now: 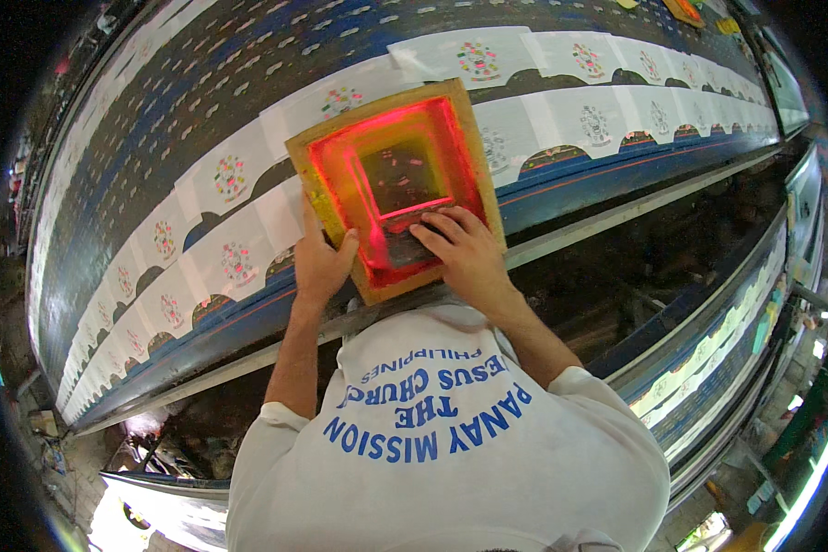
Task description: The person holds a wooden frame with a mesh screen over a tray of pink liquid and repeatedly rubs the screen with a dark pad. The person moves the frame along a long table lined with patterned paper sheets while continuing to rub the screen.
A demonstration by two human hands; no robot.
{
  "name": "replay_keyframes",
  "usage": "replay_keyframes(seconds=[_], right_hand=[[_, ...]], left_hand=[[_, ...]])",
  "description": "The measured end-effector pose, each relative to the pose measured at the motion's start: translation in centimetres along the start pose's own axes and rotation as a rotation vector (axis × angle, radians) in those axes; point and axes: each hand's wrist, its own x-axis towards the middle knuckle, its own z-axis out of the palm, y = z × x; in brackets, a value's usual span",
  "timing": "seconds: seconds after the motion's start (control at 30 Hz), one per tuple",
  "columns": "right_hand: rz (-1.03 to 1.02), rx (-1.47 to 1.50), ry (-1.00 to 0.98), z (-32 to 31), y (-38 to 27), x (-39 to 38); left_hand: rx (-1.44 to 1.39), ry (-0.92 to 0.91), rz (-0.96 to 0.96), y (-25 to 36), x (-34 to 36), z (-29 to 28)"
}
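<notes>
A square wooden-framed screen [327, 152], coloured red and yellow with a dark middle, is tilted over rows of white cloth pieces [635, 120] bearing printed designs. My left hand [325, 262] grips the screen's left side, thumb on the front and fingers partly hidden along the edge. The fingers of my right hand [460, 244] are apart and slightly bent, resting on the lower right of the screen's face over a dark band that I cannot make out clearly.
A long, dark perforated table [156, 138] carries the cloth rows, with a metal rail [598, 212] along its near edge. Another long table [690, 368] stands at the right. Small coloured items [685, 13] lie at the far top.
</notes>
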Motion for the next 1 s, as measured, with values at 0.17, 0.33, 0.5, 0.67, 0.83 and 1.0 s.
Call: replay_keyframes(seconds=[0.17, 0.33, 0.5, 0.67, 0.83, 1.0], right_hand=[[0.003, -0.031, -0.015, -4.4, 8.2, -1.9], [0.008, -0.046, -0.029, -5.9, 13.3, -3.4], [-0.02, -0.013, -0.04, -6.6, 14.3, -3.2], [-0.044, 0.012, -0.034, -6.8, 14.7, -3.5], [0.002, 0.147, -0.227, -9.9, 15.2, -0.6], [-0.078, 0.104, -0.06, -7.9, 18.3, 7.1]], left_hand=[[-0.011, -0.032, 0.01, 5.4, 2.6, 7.9], [-0.063, -0.099, -0.11, 9.5, 4.0, 12.1], [-0.157, -0.081, -0.056, 7.8, 4.4, 13.2], [-0.215, -0.099, -0.163, 8.9, 4.3, 13.3], [-0.229, -0.046, -0.107, 8.0, 4.1, 13.8], [-0.19, -0.086, -0.145, 8.9, 4.5, 13.2]])
